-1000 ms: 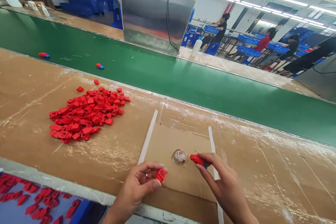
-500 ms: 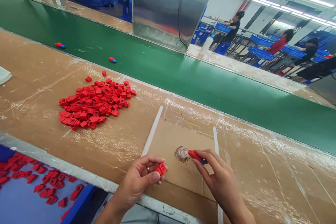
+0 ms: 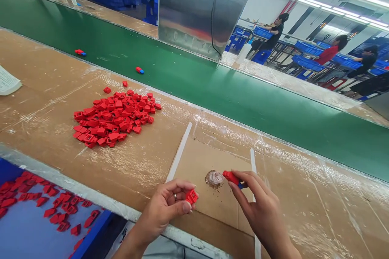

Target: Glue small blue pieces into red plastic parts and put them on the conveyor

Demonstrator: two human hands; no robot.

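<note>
Between the thumb and fingers of my left hand (image 3: 165,206) is a small red plastic piece (image 3: 191,196) with a square opening facing up. My right hand (image 3: 258,202) pinches a red piece (image 3: 231,177) with a blue part showing beneath the fingers. The tip of that piece is beside a whitish round blob (image 3: 215,177) on the cardboard sheet (image 3: 197,153). A large pile of red pieces (image 3: 115,117) lies on the brown table to the left. The two hands are apart.
A green conveyor belt (image 3: 188,77) runs behind the table and carries two red-and-blue pieces (image 3: 139,70). At lower left, a blue bin (image 3: 94,234) holds more red pieces. White strips (image 3: 179,151) flank the cardboard. Several people sit at benches in the background.
The whole view has shifted slightly, so most things appear a little further right. Both hands keep their holds, and the right-hand piece remains beside the whitish blob.
</note>
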